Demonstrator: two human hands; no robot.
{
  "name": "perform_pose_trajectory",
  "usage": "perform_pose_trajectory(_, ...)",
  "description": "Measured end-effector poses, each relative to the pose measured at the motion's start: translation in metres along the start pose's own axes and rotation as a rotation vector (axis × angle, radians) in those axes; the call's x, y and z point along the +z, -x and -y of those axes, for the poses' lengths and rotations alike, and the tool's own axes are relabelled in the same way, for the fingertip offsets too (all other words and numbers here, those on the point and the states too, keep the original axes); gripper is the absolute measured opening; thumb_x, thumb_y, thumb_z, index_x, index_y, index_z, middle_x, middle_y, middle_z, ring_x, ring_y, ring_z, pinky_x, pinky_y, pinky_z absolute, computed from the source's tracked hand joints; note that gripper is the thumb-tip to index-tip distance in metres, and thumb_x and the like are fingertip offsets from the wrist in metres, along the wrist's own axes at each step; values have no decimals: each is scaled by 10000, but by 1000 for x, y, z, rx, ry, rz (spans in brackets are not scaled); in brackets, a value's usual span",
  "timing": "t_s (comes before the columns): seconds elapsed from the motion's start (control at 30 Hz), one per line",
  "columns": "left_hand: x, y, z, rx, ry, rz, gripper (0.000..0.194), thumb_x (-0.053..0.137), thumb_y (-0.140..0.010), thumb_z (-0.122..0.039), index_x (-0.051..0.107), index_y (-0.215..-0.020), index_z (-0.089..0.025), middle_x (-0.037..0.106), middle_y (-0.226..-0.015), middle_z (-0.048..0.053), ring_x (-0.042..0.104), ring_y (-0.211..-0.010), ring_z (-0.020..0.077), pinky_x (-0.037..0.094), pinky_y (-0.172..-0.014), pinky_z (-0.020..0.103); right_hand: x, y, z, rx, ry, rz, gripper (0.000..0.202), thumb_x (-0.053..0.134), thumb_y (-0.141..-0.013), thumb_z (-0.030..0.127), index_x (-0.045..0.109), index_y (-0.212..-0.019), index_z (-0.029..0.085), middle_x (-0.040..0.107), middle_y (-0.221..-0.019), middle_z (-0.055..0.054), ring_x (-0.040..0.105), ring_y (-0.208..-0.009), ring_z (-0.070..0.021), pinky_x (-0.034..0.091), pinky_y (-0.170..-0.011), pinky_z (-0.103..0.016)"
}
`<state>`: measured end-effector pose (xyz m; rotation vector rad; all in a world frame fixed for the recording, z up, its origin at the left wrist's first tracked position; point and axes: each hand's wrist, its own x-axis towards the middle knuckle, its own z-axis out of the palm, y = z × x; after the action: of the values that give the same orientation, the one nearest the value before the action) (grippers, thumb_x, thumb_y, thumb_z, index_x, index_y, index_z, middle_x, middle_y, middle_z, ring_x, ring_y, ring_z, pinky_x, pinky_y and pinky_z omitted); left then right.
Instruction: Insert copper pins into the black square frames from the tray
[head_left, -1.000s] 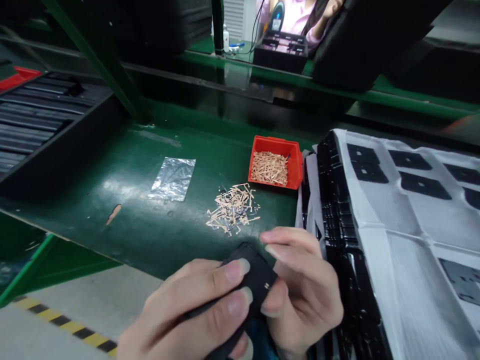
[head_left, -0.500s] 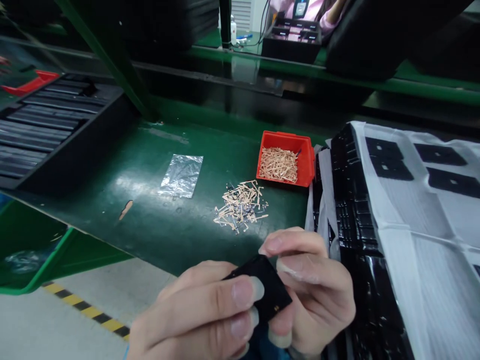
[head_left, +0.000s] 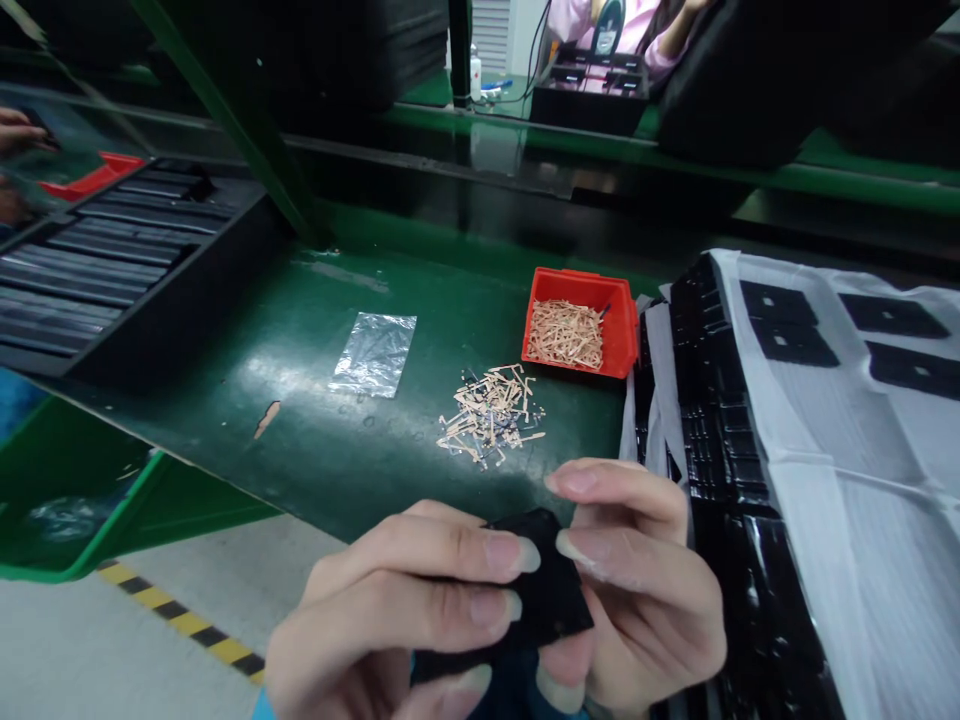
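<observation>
With both hands raised at the near side of a green surface [head_left: 300,470], we hold a small black part [head_left: 547,595] in the lower middle of the view, nearer to us than a loose pile [head_left: 491,410] of small tan strips. Our left hand [head_left: 397,610] has its fingers clamped on the part; our right hand [head_left: 645,590] sets its thumb and middle fingertip at the part's right end, the index finger lifted apart, and we cannot tell how firmly these grip. The surface's near edge slants down from the left toward our left wrist, with a broad green stretch between that edge and a flat clear bag [head_left: 375,355]. To our right, room narrows against stacked black trays [head_left: 720,430], topped by a white sheet [head_left: 817,500] bearing dark flat pieces [head_left: 787,340]. Just beyond the pile, a red bin [head_left: 621,340] contains more tan strips [head_left: 566,333]. At left, a black tray [head_left: 187,285] carries rows of black pieces [head_left: 97,265], while a green bin [head_left: 202,525] below the edge holds crumpled clear plastic [head_left: 71,518]
</observation>
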<state>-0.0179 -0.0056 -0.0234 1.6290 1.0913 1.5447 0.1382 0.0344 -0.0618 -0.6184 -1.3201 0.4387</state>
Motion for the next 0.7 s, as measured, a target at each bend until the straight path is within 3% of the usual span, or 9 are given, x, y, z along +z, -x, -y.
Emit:
perform_pose_trajectory(0.1, 0, -5, 2, -6, 93, 70, 370, 729, -750, 2, 810, -1055, -190, 831, -1151, -13, 772, -981, 174, 676, -911, 236, 0, 0, 1, 5, 34, 16, 116, 674, -1027, 178, 734, -1126, 172, 727, -1127, -68, 691, -1017, -208, 561, -776, -396)
perform_pose_trajectory(0.2, -1, -6, 4, 14, 126, 92, 430, 679, -721, 52, 799, -1072, -166, 823, -1161, -9, 768, -995, 175, 674, -918, 240, 1, 0, 2, 20, 46, 9, 108, 636, -1047, 197, 730, -1096, 177, 727, -1120, -73, 697, -1008, -212, 575, -769, -400)
perform_pose_trajectory(0.33, -4, -7, 5, 62, 131, 115, 302, 719, -817, -1, 796, -1072, -144, 823, -1202, 7, 772, -1009, 162, 651, -966, 219, 3, 0, 4, 11, 49, -1, 140, 591, -1073, 216, 726, -1087, 184, 727, -1103, -67, 705, -976, -199, 578, -763, -389)
perform_pose_trajectory(0.43, -6, -7, 5, 96, 115, 129, 168, 720, -921, -99, 797, -1067, -132, 825, -1212, 33, 782, -1017, 167, 644, -988, 226, 3, 0, 3, 15, 39, 12, 88, 657, -1047, 229, 720, -1081, 176, 729, -1114, -59, 704, -983, -194, 578, -781, -384)
perform_pose_trajectory(0.7, -8, -3, 2, 95, 66, 89, 63, 755, -957, -199, 808, -987, -184, 861, -1040, 23, 806, -831, 162, 687, -868, 261, -2, 7, 8, 86, -23, 51, 112, 713, -1018, 247, 742, -1114, 198, 728, -1146, -54, 692, -1004, -210, 568, -796, -409)
